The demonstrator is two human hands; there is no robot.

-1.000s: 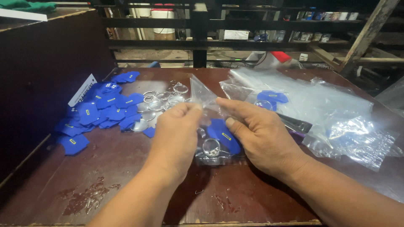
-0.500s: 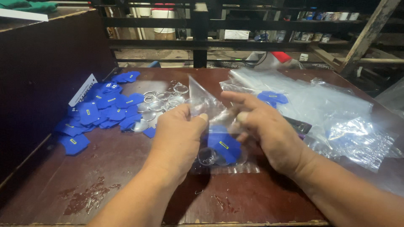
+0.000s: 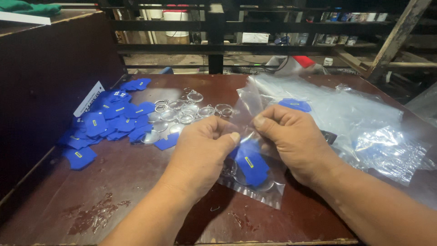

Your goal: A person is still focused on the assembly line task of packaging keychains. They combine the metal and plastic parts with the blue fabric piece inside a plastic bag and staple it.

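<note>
A small clear plastic bag (image 3: 252,182) holding a blue shirt-shaped tag (image 3: 251,166) and a half-hidden metal ring sits above the brown tabletop (image 3: 136,191), its top pinched by the left hand (image 3: 200,152) and right hand (image 3: 296,141), close together. Loose blue tags (image 3: 109,123) lie left.

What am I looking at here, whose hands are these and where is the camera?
The camera sits on a person's head and looks down at their own two bare hands; there is no machine. The left hand and right hand pinch the top of a small clear plastic bag holding a blue tag and a ring. On the brown table lie a pile of blue tags, clear keyrings and more plastic bags on the right.
</note>
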